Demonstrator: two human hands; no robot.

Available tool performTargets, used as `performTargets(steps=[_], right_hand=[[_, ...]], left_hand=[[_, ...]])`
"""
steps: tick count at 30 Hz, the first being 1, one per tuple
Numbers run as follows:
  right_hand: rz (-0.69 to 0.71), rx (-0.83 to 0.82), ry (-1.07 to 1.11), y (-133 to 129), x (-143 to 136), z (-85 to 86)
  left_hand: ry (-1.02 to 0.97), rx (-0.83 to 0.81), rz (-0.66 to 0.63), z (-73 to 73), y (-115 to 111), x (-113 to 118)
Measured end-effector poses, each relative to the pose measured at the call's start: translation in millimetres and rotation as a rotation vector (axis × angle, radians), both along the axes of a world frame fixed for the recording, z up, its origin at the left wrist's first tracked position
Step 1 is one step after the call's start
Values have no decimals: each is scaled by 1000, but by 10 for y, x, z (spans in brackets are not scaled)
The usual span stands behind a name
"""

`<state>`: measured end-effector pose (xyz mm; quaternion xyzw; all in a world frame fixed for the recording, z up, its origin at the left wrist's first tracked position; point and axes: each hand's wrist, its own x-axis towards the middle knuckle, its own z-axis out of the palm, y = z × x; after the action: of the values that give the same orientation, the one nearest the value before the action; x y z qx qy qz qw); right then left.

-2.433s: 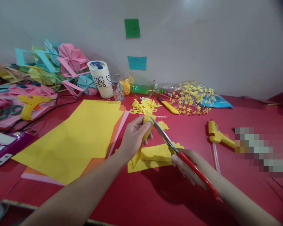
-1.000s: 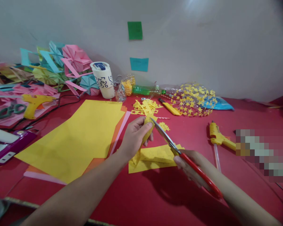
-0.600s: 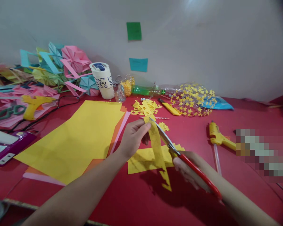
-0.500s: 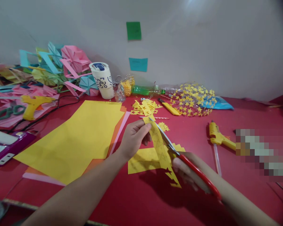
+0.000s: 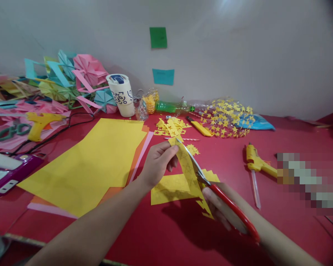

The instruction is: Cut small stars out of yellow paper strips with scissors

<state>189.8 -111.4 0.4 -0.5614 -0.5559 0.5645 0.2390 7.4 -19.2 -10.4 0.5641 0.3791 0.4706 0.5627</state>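
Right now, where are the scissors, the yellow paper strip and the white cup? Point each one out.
Scissors (image 5: pixel 222 195), head view, on the red handle.
Yellow paper strip (image 5: pixel 186 163), head view, on its marked face.
White cup (image 5: pixel 121 95), head view, on its patterned body.

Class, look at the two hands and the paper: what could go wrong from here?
1. The scissors have their tips close to the left hand's thumb, so a slip might nick it.
2. The yellow strip hangs from that hand, its lower part unsupported by the fingers; it might swing, and a cut might stray from the drawn lines.
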Motion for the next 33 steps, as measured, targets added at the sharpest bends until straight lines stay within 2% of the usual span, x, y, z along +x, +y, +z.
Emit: performTargets(steps=[13, 17, 19, 23, 27, 33], right_hand=[[-45, -37, -25, 12, 18, -63], [-77, -31, -64, 8, 23, -12], [-75, 2, -69, 9, 22, 5], [-68, 24, -67, 20, 25, 6], [-85, 8, -100, 40, 49, -6], [-26, 33, -177, 79, 114, 8]], left_hand=[[-59, -7, -17, -16, 35, -3], [-163, -33, 48, 42, 83, -19], [-196, -81, 37, 89, 101, -39], [-128, -113, -12, 147, 130, -77], [-45, -124, 29, 147, 155, -89], [-27, -86, 56, 162, 190, -106]])
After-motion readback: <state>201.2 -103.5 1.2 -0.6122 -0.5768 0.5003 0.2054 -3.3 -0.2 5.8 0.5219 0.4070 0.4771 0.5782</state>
